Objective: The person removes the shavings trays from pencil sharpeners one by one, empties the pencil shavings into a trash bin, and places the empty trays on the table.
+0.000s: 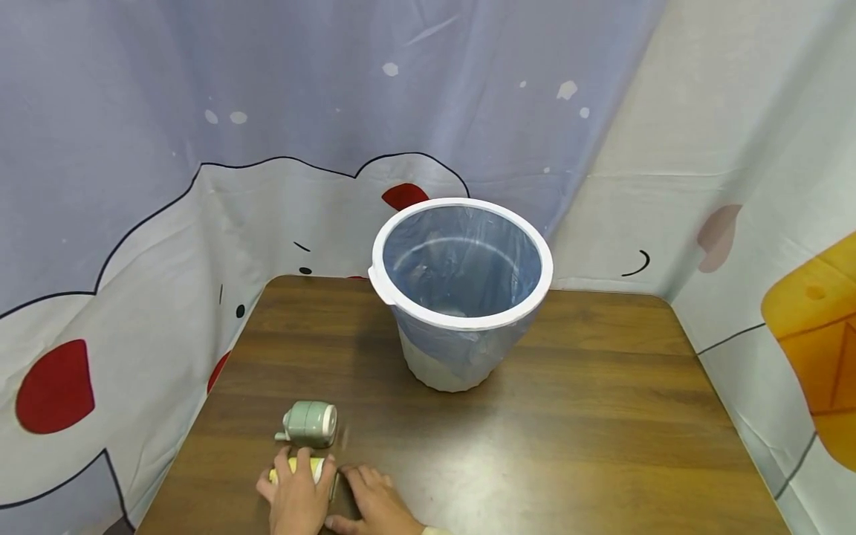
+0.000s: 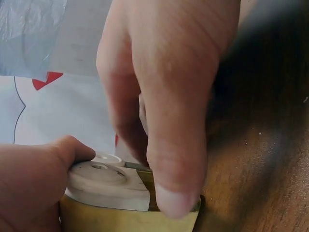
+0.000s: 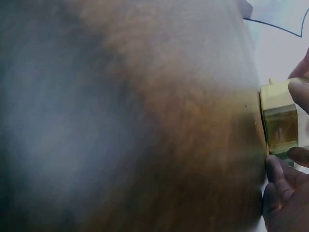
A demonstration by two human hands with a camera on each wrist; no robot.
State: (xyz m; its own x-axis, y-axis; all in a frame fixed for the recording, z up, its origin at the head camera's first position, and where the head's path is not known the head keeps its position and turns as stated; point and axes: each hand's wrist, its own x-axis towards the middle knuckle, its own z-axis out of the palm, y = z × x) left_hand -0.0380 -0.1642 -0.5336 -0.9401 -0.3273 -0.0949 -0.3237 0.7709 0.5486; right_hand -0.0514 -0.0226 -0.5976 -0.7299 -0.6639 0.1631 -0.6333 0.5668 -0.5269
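Observation:
A yellow pencil sharpener (image 1: 302, 467) lies on its side near the front left of the table. It has a white end with a hole and a see-through section (image 3: 282, 129). My left hand (image 1: 297, 494) grips it from above with fingers spread over it. From the right, my right hand (image 1: 377, 505) pinches its clear end, thumb (image 2: 174, 200) on the near side and a finger behind, as the left wrist view shows. Just beyond my left fingertips lies a green pencil sharpener (image 1: 310, 423) with a white end and a small crank handle.
A white-rimmed bin (image 1: 461, 322) lined with a bluish plastic bag stands at the back middle of the wooden table (image 1: 602, 423). Printed cloth (image 1: 301, 96) hangs behind the table and along its sides.

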